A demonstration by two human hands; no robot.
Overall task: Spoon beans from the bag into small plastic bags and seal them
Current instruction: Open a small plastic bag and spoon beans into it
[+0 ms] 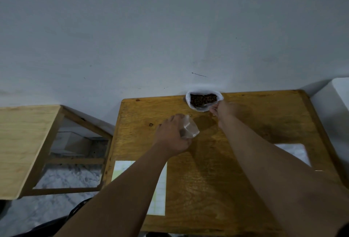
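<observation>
A white bag (188,97) full of dark brown beans (203,99) stands open at the far edge of the wooden table (236,180), against the wall. My right hand (220,109) is at the bag's right rim and grips a metal spoon (204,106) whose bowl dips into the bag at its near edge. My left hand (172,134) holds a small clear plastic bag (189,130) with its mouth held open, over the table's middle, nearer to me than the bean bag.
A pale sheet of paper (160,195) lies on the table's near left, partly under my left forearm. A white patch (294,153) lies at the right side. A lighter wooden table (24,142) stands to the left across a gap. A white object (340,93) sits far right.
</observation>
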